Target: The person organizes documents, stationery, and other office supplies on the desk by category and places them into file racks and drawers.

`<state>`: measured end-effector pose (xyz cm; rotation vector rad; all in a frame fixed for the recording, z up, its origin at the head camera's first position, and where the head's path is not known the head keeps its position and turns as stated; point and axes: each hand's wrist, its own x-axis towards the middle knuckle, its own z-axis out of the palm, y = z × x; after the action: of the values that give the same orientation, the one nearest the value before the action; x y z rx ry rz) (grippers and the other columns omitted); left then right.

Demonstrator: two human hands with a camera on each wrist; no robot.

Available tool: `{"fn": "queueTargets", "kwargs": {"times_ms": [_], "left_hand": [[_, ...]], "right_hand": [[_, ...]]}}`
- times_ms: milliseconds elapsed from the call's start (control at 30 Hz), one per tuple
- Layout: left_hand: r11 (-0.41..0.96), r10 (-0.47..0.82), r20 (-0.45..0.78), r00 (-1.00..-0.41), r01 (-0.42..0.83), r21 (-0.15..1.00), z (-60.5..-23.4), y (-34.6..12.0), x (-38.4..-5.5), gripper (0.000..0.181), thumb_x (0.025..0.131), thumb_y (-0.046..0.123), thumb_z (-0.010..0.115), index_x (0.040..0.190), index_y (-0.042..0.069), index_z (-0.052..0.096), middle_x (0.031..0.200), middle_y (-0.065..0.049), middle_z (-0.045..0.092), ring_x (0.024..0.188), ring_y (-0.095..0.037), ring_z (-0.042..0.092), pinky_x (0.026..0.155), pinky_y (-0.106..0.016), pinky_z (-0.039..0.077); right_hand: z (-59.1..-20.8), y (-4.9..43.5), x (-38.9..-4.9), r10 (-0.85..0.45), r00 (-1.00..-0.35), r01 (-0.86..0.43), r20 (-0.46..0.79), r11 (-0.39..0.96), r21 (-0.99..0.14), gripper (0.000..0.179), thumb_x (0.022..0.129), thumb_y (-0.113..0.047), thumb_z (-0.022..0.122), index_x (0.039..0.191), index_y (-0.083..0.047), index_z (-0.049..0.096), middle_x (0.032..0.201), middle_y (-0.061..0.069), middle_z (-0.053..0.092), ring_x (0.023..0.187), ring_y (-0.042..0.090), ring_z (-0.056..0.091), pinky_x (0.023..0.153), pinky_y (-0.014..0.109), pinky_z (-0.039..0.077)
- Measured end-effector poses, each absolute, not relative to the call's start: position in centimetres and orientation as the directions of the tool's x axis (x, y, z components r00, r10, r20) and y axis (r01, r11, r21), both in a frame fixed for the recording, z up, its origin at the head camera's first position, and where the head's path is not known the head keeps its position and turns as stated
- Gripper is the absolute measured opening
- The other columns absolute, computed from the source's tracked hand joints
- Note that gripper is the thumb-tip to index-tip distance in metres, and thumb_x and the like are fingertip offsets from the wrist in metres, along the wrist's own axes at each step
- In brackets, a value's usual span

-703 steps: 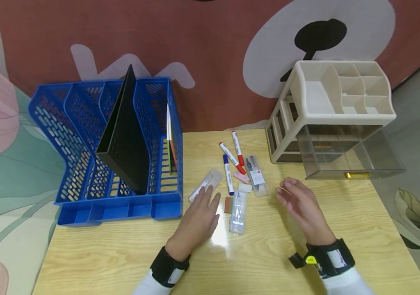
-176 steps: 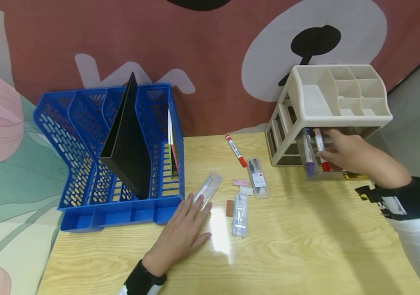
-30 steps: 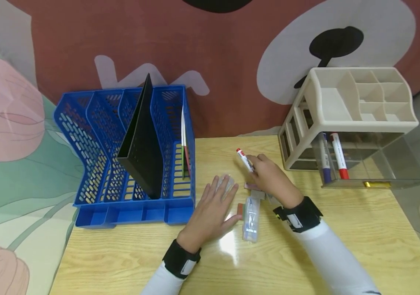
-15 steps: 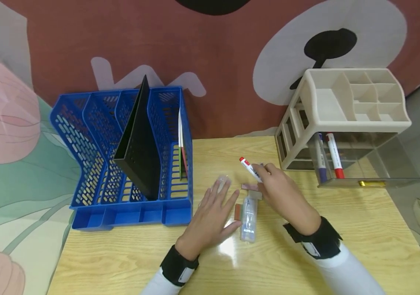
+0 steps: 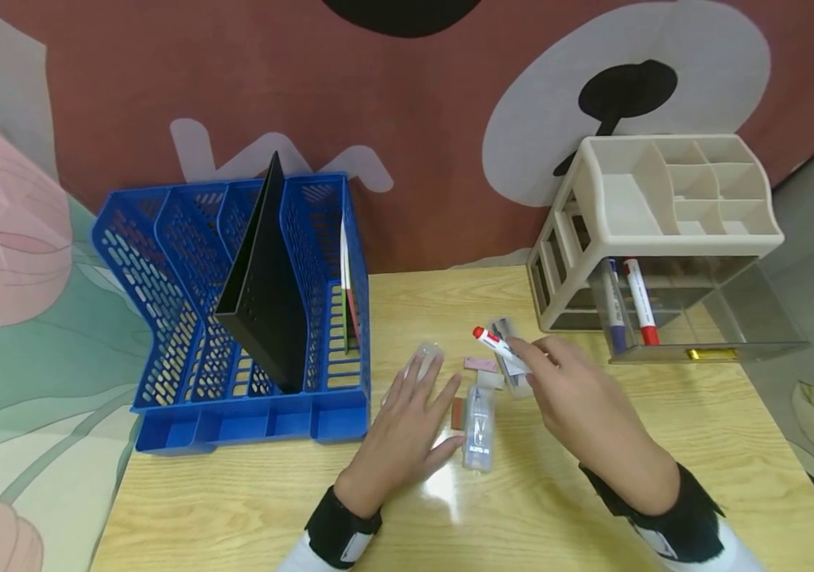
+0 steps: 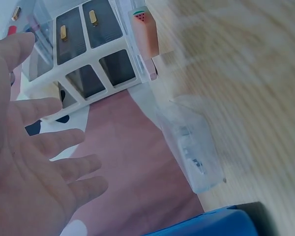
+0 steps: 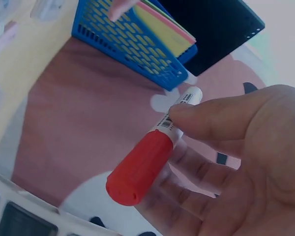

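Observation:
My right hand (image 5: 586, 397) pinches a red-capped white marker (image 5: 496, 347) between thumb and fingers, raised above the table; its red cap end (image 7: 140, 169) fills the middle of the right wrist view. My left hand (image 5: 403, 429) has its fingers spread over a clear plastic case (image 5: 430, 349), partly hidden beneath them. In the left wrist view a clear case (image 6: 191, 147) lies apart from those fingers. Between the hands are a pink eraser (image 5: 481, 364), a white eraser (image 5: 490, 380), an orange-brown block (image 5: 458, 413), a clear case (image 5: 478, 429) and a labelled case (image 5: 519, 385).
A cream organizer (image 5: 596, 214) stands back right, its clear top drawer (image 5: 765, 326) pulled out. Inside lie a blue marker (image 5: 614, 314) and a red marker (image 5: 641, 302). At left, a blue file rack (image 5: 235, 425) holds a black folder (image 5: 271, 310) and thin booklets (image 5: 346, 294).
The right hand has lifted the last red marker off the table and drawn it right, uncovering the labelled case. Earlier, a blue and a red marker went into the drawer. The left hand stays nearly still.

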<state>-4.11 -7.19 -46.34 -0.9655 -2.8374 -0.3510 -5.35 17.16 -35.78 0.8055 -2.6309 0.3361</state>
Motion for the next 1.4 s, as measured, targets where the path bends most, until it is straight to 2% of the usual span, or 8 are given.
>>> {"fn": "queueTargets", "kwargs": {"times_ms": [200, 367, 533, 733, 933, 1100, 1267, 1400], "left_hand": [[0.756, 0.596, 0.209, -0.776, 0.629, 0.182, -46.3, -7.1, -3.7, 0.076, 0.093, 0.059, 0.047, 0.154, 0.016, 0.03, 0.163, -0.018, 0.014, 0.147, -0.038, 0.002, 0.116, -0.058, 0.023], [0.733, 0.615, 0.223, -0.756, 0.653, 0.191, -46.4, -7.1, -3.5, 0.074, 0.093, 0.055, 0.052, 0.152, 0.015, 0.033, 0.159, -0.02, 0.025, 0.146, -0.039, 0.009, 0.114, -0.06, 0.027], [0.724, 0.635, 0.204, -0.745, 0.666, 0.179, -46.6, -7.4, -3.4, 0.072, 0.093, 0.055, 0.051, 0.151, 0.016, 0.035, 0.159, -0.019, 0.027, 0.145, -0.04, 0.015, 0.113, -0.06, 0.029], [0.705, 0.659, 0.207, -0.723, 0.69, 0.163, -46.8, -7.7, -3.2, 0.074, 0.092, 0.057, 0.052, 0.15, 0.015, 0.037, 0.158, -0.019, 0.029, 0.144, -0.042, 0.02, 0.111, -0.061, 0.03], [0.688, 0.682, 0.192, -0.706, 0.708, 0.16, -46.9, -8.1, -2.9, 0.077, 0.09, 0.059, 0.054, 0.151, 0.016, 0.035, 0.159, -0.017, 0.029, 0.146, -0.04, 0.013, 0.112, -0.062, 0.028], [0.686, 0.695, 0.143, -0.704, 0.71, 0.159, -46.8, -8.4, -2.6, 0.079, 0.091, 0.06, 0.052, 0.154, 0.018, 0.029, 0.161, -0.015, 0.024, 0.148, -0.036, 0.002, 0.115, -0.061, 0.023], [0.681, 0.703, 0.138, -0.698, 0.716, 0.152, -46.8, -8.6, -2.5, 0.079, 0.091, 0.06, 0.051, 0.154, 0.016, 0.029, 0.161, -0.015, 0.025, 0.148, -0.036, 0.001, 0.115, -0.061, 0.022], [0.684, 0.702, 0.133, -0.699, 0.715, 0.148, -46.7, -8.7, -2.3, 0.08, 0.091, 0.06, 0.051, 0.154, 0.017, 0.028, 0.161, -0.015, 0.023, 0.148, -0.036, 0.001, 0.115, -0.061, 0.022]], "right_hand": [[-33.8, 18.3, -3.6, -0.491, -0.748, -0.577, 0.446, 0.813, -0.073, 0.056, 0.074, 0.008, 0.071, 0.127, -0.009, 0.063, 0.095, 0.011, 0.065, 0.079, 0.025, 0.06, 0.046, 0.034, 0.052], [-31.6, 19.6, -2.0, -0.457, -0.762, -0.528, 0.459, 0.849, -0.032, 0.057, 0.076, 0.007, 0.066, 0.129, -0.015, 0.063, 0.098, 0.009, 0.066, 0.081, 0.028, 0.06, 0.036, 0.03, 0.041], [-29.3, 21.0, -1.6, -0.418, -0.722, -0.493, 0.551, 0.87, 0.015, 0.049, 0.079, 0.006, 0.06, 0.124, -0.014, 0.066, 0.096, 0.011, 0.067, 0.077, 0.033, 0.06, 0.033, 0.041, 0.042], [-27.9, 23.2, -2.2, -0.396, -0.732, -0.442, 0.555, 0.895, 0.055, 0.043, 0.086, 0.003, 0.051, 0.122, -0.013, 0.067, 0.098, 0.014, 0.068, 0.08, 0.036, 0.06, 0.033, 0.047, 0.043], [-27.6, 26.1, -3.3, -0.39, -0.77, -0.405, 0.505, 0.91, 0.085, 0.054, 0.075, 0.013, 0.06, 0.124, -0.008, 0.064, 0.097, 0.019, 0.066, 0.075, 0.038, 0.059, 0.036, 0.051, 0.047], [-27.6, 28.3, -4.6, -0.352, -0.812, -0.364, 0.466, 0.929, 0.068, 0.052, 0.076, 0.013, 0.06, 0.123, -0.009, 0.064, 0.096, 0.018, 0.064, 0.075, 0.037, 0.058, 0.038, 0.056, 0.047], [-27.8, 30.3, -6.2, -0.379, -0.823, -0.371, 0.423, 0.923, 0.105, 0.045, 0.078, 0.01, 0.063, 0.12, -0.007, 0.064, 0.09, 0.017, 0.062, 0.066, 0.033, 0.055, 0.034, 0.05, 0.044], [-28.1, 31.7, -7.7, -0.368, -0.868, -0.348, 0.332, 0.93, 0.122, 0.045, 0.079, 0.009, 0.067, 0.122, -0.005, 0.062, 0.092, 0.02, 0.061, 0.064, 0.034, 0.054, 0.033, 0.05, 0.044]]}}
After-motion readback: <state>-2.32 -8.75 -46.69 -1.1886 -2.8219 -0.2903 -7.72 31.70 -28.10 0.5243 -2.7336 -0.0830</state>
